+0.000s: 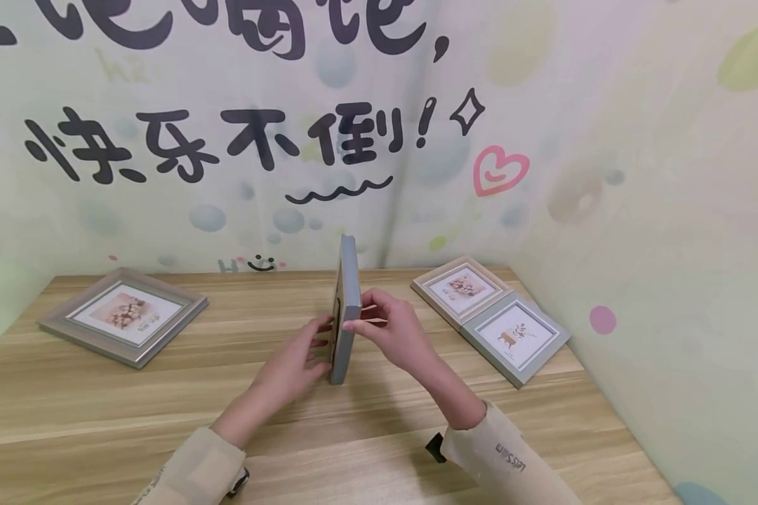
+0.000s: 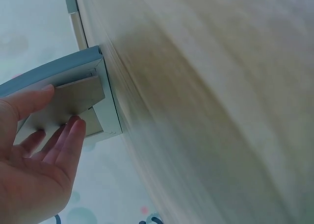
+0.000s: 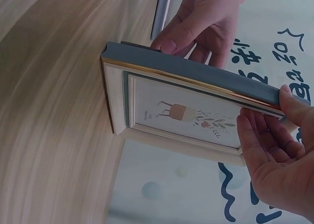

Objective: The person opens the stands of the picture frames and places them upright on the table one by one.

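A picture frame with blue-grey edges stands upright on the table, side-on in the head view. Its front, a drawing of flowers in a brown pot under a pale mat, faces right in the right wrist view. My left hand is at the back of it; the left wrist view shows thumb and fingertips at opposite edges of the back stand. Toward the frame's upper part, my right hand pinches the side, thumb on the edge and fingers against the front.
A grey-brown picture frame lies face up at the left of the wooden table. To the right lie a beige frame and a grey-green frame, touching each other. Printed walls close off the back and right.
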Tool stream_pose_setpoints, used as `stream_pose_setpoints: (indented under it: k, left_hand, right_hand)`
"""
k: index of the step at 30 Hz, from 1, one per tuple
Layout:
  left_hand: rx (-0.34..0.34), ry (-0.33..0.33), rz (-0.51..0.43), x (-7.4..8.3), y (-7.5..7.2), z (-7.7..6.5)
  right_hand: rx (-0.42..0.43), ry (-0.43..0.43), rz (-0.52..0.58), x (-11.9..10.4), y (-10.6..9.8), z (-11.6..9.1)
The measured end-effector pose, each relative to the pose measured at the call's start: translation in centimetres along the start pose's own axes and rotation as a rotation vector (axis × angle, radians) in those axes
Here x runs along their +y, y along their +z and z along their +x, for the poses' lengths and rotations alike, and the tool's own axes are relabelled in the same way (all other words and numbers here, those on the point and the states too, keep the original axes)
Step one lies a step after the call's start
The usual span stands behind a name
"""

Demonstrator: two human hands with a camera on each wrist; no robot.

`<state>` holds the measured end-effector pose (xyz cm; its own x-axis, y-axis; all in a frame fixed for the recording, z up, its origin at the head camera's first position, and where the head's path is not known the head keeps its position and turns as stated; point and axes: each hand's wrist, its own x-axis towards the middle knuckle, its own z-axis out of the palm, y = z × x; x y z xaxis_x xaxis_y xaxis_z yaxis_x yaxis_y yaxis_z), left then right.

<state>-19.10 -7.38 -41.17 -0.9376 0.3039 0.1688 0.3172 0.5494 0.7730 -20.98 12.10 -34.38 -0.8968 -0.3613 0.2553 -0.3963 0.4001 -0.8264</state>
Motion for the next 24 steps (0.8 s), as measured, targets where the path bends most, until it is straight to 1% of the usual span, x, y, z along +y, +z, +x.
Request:
stream_pose_setpoints:
  k: [6,12,15,24]
  left_hand:
    - [0.008,-0.005,0.031,0.1,-0.2,-0.2]
    - [0.007,-0.043,0.095,0.2,-0.6,-0.5]
    - [0.002,-0.058,0.112,0.4,-0.7,-0.6]
    - [0.009,-0.061,0.171,0.6,-1.2,-0.8]
  right_hand:
    - [0.001,-0.011,0.002,0.0,0.0,0.1]
    - [-0.003,-0.013,0.0,0.0,0.0,0.1]
    - [-0.004,-0.014,-0.003,-0.1,0.0,0.1]
    - [-0.009,-0.009,-0.013,-0.1,-0.1,0.1]
